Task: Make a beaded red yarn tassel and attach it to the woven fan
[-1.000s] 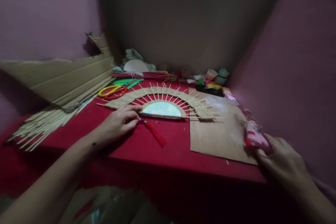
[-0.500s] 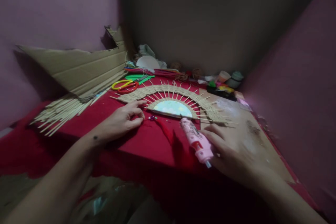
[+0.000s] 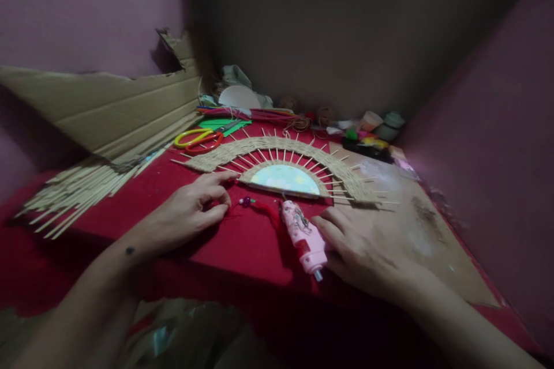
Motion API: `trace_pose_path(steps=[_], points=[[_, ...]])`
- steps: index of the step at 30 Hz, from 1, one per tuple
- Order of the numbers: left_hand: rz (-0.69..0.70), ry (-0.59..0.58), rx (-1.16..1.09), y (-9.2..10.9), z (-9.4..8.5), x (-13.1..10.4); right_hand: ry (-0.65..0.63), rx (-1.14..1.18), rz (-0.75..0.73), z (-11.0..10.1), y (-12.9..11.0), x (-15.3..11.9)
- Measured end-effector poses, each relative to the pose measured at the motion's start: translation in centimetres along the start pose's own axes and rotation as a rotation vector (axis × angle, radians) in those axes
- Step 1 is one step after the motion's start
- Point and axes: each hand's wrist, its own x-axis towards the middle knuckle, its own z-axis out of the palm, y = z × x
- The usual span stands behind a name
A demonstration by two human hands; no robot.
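Observation:
A half-round woven fan (image 3: 259,145) of pale fibre and thin sticks lies on the red cloth, with a light patterned half-disc (image 3: 285,179) at its base. My right hand (image 3: 352,245) grips a pink glue gun (image 3: 303,236), its nozzle at the middle of the fan's straight lower edge. My left hand (image 3: 199,202) rests by the fan's left corner, index finger stretched to it. The thumb and other fingers are pinched beside a thin red thread, which leads to a beaded red tassel (image 3: 265,209). The tassel's lower end is partly hidden behind the glue gun.
Yellow-and-red-handled scissors (image 3: 199,139) lie behind the fan on green sheets (image 3: 212,124). A pile of thin sticks (image 3: 82,190) and a cardboard sheet (image 3: 130,104) are at left. A brown board (image 3: 407,230) lies at right. Twine, cups and supplies line the wall.
The glue gun has swung left along the fan's lower edge toward its middle. My left hand and the tassel beads have shifted slightly left and down; the whole view has moved a little.

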Motion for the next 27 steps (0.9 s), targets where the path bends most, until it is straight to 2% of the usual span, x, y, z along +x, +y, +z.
trace_pose_path(steps=[11, 19, 27], points=[[0.022, -0.005, 0.034, 0.1, -0.1, 0.0, -0.018, -0.025, 0.033, 0.4, 0.0, 0.6], [-0.008, -0.019, 0.027, -0.2, 0.0, -0.1, 0.051, -0.015, 0.01, 1.3, 0.2, 0.4], [-0.019, -0.028, 0.018, -0.1, 0.0, -0.1, 0.099, -0.033, 0.004, 1.4, 0.1, 0.1]])
